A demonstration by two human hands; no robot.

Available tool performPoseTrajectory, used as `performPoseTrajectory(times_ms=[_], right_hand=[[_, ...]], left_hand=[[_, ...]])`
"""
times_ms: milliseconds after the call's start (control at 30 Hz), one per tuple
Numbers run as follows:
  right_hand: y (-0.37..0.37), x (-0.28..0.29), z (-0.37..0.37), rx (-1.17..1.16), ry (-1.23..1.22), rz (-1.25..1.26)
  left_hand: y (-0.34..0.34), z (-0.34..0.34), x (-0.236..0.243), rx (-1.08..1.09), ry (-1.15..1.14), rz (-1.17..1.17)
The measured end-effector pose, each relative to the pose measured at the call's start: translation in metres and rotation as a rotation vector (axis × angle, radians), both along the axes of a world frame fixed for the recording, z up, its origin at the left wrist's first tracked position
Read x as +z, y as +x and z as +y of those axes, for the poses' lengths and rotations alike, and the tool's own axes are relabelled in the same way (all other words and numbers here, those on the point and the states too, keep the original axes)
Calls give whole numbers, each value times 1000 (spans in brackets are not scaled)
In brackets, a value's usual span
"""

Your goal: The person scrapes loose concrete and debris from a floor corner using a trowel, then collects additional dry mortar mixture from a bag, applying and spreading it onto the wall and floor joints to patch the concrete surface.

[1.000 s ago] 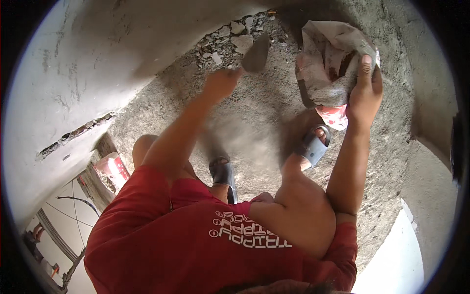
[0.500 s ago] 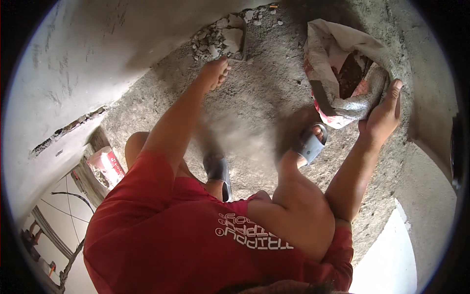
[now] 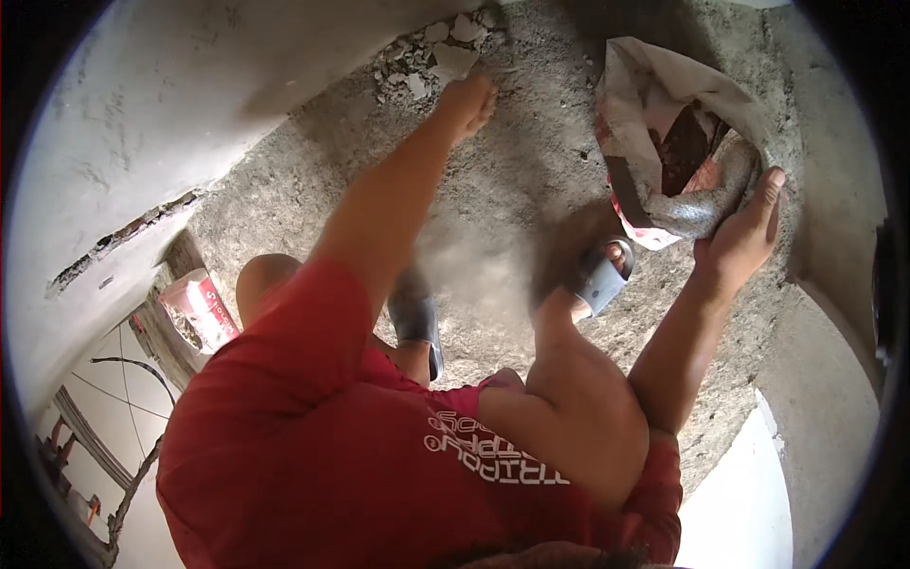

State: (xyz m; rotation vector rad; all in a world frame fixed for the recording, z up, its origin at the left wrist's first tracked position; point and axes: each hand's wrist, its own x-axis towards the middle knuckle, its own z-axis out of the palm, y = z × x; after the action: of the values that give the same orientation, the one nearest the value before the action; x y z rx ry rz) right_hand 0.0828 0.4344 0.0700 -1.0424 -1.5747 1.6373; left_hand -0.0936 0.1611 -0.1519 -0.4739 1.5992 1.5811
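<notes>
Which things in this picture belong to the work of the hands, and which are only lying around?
Seem in use:
open, whitish woven sack, right hand at its side
pale, broken rubble
grey metal trowel, just a blurred edge, apparently in the left hand's grip

Seem only lying around:
red-and-clear plastic bag, left
thin black curved cable, lower left

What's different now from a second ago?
The left hand reached farther forward, closer to the rubble; its trowel's blade, plain before, is now hard to make out. The right hand and the sack shifted right, and the sack's mouth opened wider. The right foot's sandal stayed put.
</notes>
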Motion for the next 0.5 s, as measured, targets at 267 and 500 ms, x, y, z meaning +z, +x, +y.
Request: performPoseTrajectory(times_ms=[267, 500], right_hand=[[-14, -5, -3, 53, -24, 55], [-10, -8, -4, 5, -29, 40]], left_hand=[[53, -34, 31, -506, -268, 140], [-4, -136, 14, -1113, -654, 506]])
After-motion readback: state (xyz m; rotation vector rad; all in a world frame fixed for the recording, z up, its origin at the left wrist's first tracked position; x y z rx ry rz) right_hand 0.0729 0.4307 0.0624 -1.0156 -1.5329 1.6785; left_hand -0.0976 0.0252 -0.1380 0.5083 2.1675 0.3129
